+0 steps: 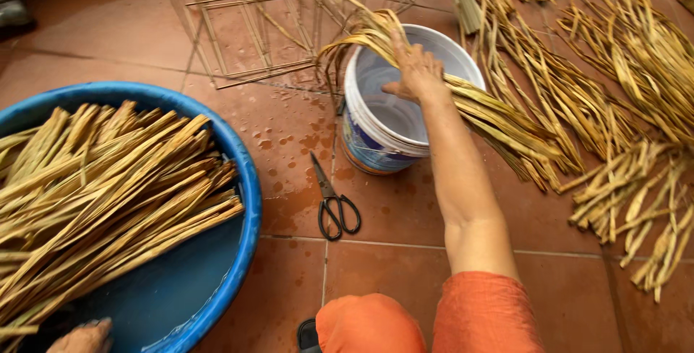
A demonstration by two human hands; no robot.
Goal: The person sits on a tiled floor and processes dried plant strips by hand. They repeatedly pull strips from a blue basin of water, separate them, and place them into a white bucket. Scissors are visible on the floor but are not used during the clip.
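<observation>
Your right hand [418, 71] is closing round a bundle of flat, straw-coloured dried reed strips [477, 111], fingers wrapped over them above the white plastic bucket [383, 132]. The bundle is lying across the bucket's rim: its curled ends are drooping over the left edge, its long stems trailing right onto the floor.

Your left hand [85, 337] is showing only as knuckles at the bottom edge, beside the blue plastic basin [242, 201]; grip cannot be judged, possibly resting on the rim. The basin is holding water and a fan of stiff, ribbon-like soaked strips [101, 186].

Black scissors [334, 201] are lying shut on the tiled floor [405, 281] between basin and bucket. The tiles are terracotta, glossy, spotted wet. More loose strips [622, 107] are sprawling at right; a thin stick frame [246, 13] is standing behind.
</observation>
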